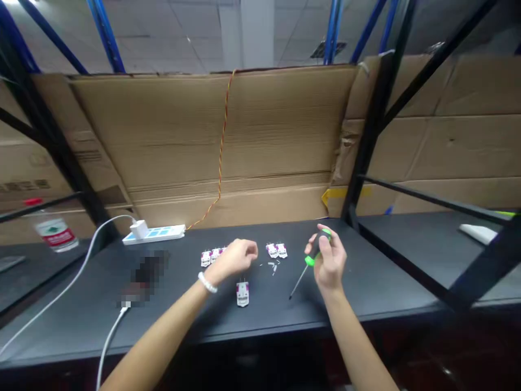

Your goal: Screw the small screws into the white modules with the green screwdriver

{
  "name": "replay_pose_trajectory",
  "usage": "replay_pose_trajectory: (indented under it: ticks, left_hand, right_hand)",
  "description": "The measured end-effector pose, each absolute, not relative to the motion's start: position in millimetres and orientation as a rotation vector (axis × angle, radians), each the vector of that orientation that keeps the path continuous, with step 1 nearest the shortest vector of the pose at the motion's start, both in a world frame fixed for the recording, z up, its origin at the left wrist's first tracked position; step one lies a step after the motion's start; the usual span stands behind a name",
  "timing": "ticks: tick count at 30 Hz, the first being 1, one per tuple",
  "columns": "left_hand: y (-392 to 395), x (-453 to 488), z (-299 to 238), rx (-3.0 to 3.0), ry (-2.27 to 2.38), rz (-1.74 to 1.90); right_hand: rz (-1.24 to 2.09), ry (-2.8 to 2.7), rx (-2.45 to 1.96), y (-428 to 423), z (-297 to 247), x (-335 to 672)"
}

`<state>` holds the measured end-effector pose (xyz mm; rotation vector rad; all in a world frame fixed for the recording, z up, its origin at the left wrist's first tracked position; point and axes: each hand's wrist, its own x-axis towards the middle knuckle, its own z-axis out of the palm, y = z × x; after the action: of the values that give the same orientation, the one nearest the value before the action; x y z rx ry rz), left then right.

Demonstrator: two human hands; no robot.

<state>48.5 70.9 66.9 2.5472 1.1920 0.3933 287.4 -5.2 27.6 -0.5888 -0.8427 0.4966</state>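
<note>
My right hand [328,259] is shut on a screwdriver [311,258] with a green and black handle, its thin steel shaft slanting down-left towards the bench. My left hand [235,259] hangs loosely curled just above a group of small white and magenta plug-like modules [210,257], partly hiding them, and nothing shows in its fingers. A matching pair of modules [277,250] sits between my hands, and a single module [242,294] lies nearer me. Several tiny white pieces [272,266] lie scattered just below the pair.
The black workbench [358,282] holds a white power strip [153,234] with a plugged-in charger, whose white cable [77,271] runs towards me. A pixelated object [144,277] lies left of my hands. Cardboard sheets [203,136] and black rack uprights [370,130] stand behind.
</note>
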Motion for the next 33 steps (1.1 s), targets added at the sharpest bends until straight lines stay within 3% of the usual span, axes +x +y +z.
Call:
replay_pose_trajectory:
  ticks: [16,33]
  left_hand:
    - [-15.5,-11.0,37.2,2.398,1.14,0.739]
    - [-30.2,-17.2,1.7,2.363,1.087,0.911]
  right_hand:
    - [0.484,-0.873,-0.622,-6.6,27.7,286.5]
    - [0.495,-0.876,-0.628,-7.3,29.2,284.9]
